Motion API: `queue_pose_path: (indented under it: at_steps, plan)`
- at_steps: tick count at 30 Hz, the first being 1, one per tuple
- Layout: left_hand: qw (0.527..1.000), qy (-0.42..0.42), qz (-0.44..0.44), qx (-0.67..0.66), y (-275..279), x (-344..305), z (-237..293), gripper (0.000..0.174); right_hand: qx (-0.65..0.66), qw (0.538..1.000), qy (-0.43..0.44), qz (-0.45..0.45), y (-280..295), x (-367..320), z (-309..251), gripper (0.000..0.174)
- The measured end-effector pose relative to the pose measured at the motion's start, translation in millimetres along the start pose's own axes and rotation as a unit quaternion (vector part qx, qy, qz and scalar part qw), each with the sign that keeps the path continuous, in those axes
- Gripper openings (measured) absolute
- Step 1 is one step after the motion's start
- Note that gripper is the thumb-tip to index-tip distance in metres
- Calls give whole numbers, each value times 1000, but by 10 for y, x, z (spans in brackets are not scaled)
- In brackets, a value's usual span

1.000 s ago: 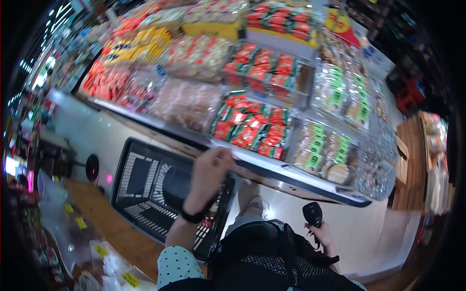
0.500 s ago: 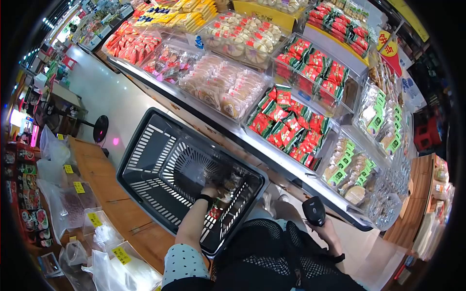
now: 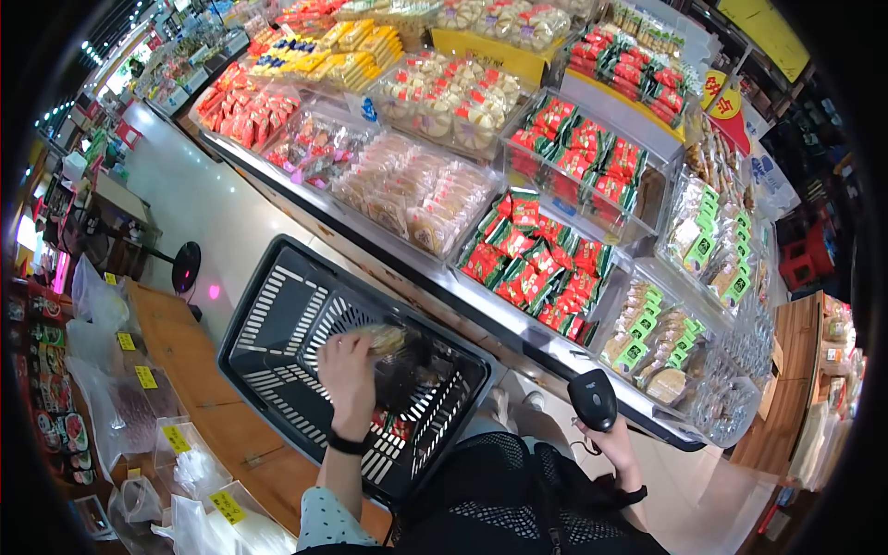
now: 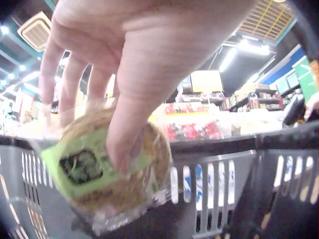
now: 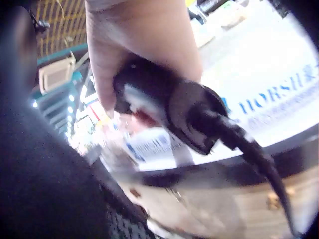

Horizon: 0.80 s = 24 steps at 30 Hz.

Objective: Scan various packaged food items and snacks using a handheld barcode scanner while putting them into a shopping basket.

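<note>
My left hand [image 3: 348,387] is over the dark grey shopping basket [image 3: 248,294]. It pinches a round, flat, biscuit-like snack in clear wrap [image 3: 385,339], thumb across the front. In the left wrist view the wrapped biscuit [image 4: 87,167] shows a green label with a dark patch, tilted above the slotted basket wall [image 4: 214,181]. My right hand [image 3: 618,446] grips a black handheld barcode scanner [image 3: 592,400] beside the stand. In the right wrist view, fingers wrap the scanner's handle [image 5: 149,94], and a cable [image 5: 259,159] trails from its end. Red packets [image 3: 393,425] lie low in the basket.
A display stand [image 3: 407,257] runs diagonally ahead, with trays of red-and-green packets [image 3: 532,264] and green-labelled biscuits [image 3: 652,328]. A wooden counter [image 3: 199,356] with plastic bags [image 3: 236,518] lies left. A black mesh bag [image 3: 499,499] hangs at the body.
My left hand, apparently holding nothing at first, reached down into the basket and has come up and left with the wrapped biscuit. The right hand keeps hold of the scanner.
</note>
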<state>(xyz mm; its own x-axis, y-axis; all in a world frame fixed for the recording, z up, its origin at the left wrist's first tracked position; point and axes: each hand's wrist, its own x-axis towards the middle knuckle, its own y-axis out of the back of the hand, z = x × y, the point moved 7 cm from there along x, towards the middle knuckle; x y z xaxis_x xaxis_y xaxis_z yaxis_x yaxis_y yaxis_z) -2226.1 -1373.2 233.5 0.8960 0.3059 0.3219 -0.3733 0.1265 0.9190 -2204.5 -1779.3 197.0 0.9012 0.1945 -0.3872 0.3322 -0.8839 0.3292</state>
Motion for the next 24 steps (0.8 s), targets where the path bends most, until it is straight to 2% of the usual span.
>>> queue_pose_path:
  at_steps: [1,2,3,4,6,7,8,10,11,12,16,18,20,22,24]
  plan:
    - [1000,-2,10,0,216,41,62,24,15,1000,-14,0,8,16,-35,24]
    - [994,-42,92,32,490,45,168,23,-23,997,-57,-48,-27,81,-81,25]
    - [979,-81,173,64,712,11,270,23,-8,998,-18,-53,-43,123,-161,29]
    - [978,-83,178,65,814,-39,318,23,6,998,17,-60,-94,121,-310,32]
    - [955,-136,247,94,1013,-211,486,22,67,993,47,-81,-226,46,-710,39]
    - [956,-140,236,104,1039,-230,512,21,54,989,110,-84,-227,61,-751,48]
    - [954,-141,241,105,1045,-260,556,21,55,988,115,-82,-238,50,-780,48]
    - [939,-188,275,83,1072,-413,765,18,183,962,116,-170,-397,-69,-905,54]
    - [924,-204,307,108,1036,-522,851,21,234,934,43,-267,-525,-119,-902,60]
    - [923,-206,307,106,1070,-615,903,21,254,920,72,-289,-575,-152,-926,60]
    - [929,-213,292,72,1135,-802,1015,21,205,941,32,-268,-616,-213,-891,56]
    - [903,-285,297,125,1039,-867,1139,17,155,927,85,-330,-658,-217,-865,56]
    - [900,-294,301,111,1008,-865,1255,14,160,939,78,-294,-599,-211,-774,55]
    - [910,-290,287,73,967,-831,1423,19,47,950,148,-271,-497,-184,-772,54]
    - [921,-289,260,40,884,-713,1628,19,75,957,145,-241,-262,-211,-723,52]
